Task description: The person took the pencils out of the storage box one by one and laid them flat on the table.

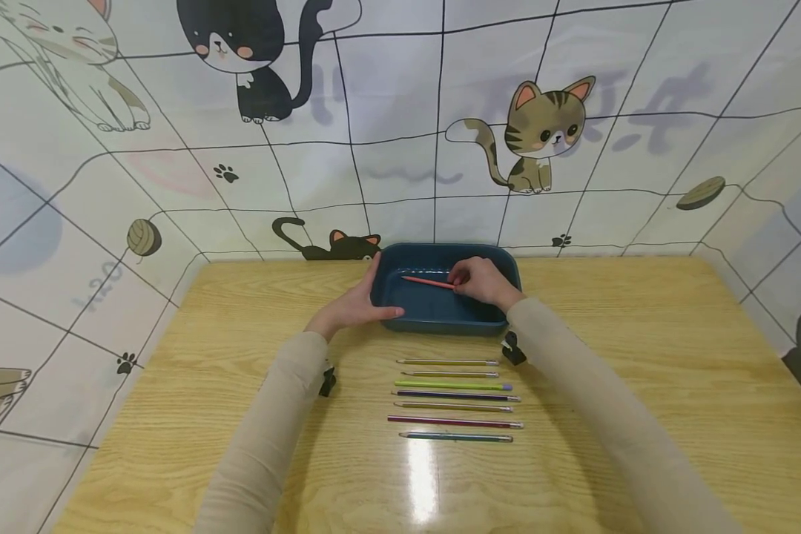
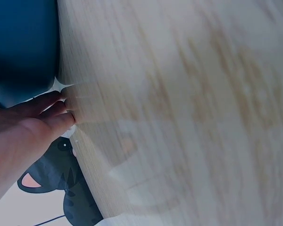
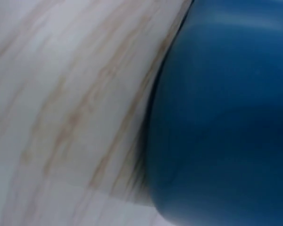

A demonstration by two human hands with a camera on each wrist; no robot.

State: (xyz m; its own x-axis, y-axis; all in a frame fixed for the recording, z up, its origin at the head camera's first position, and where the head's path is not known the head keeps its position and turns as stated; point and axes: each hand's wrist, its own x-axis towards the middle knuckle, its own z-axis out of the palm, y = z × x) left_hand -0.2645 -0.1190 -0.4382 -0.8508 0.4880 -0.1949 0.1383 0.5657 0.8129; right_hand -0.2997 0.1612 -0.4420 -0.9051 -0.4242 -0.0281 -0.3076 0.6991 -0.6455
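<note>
A dark blue rectangular dish (image 1: pixel 434 326) stands at the back of the table. My right hand (image 1: pixel 483 282) reaches over its right side and pinches one end of a coral-red pencil (image 1: pixel 427 282); the pencil lies nearly level, its pointed end to the left, within the dish's walls. Whether it touches the bottom I cannot tell. My left hand (image 1: pixel 360 300) rests against the dish's left side, fingers stretched toward the back and thumb across the front left corner. In the right wrist view the outer wall of the dish (image 3: pixel 221 117) hides the right hand.
In front of the dish several pencils lie in a row, roughly parallel, including a lime-green pencil (image 1: pixel 450 386), a dark red pencil (image 1: pixel 454 422) and a green pencil (image 1: pixel 454 437) nearest me. A cat-patterned cloth (image 1: pixel 387 170) hangs right behind the wooden table (image 1: pixel 641 356).
</note>
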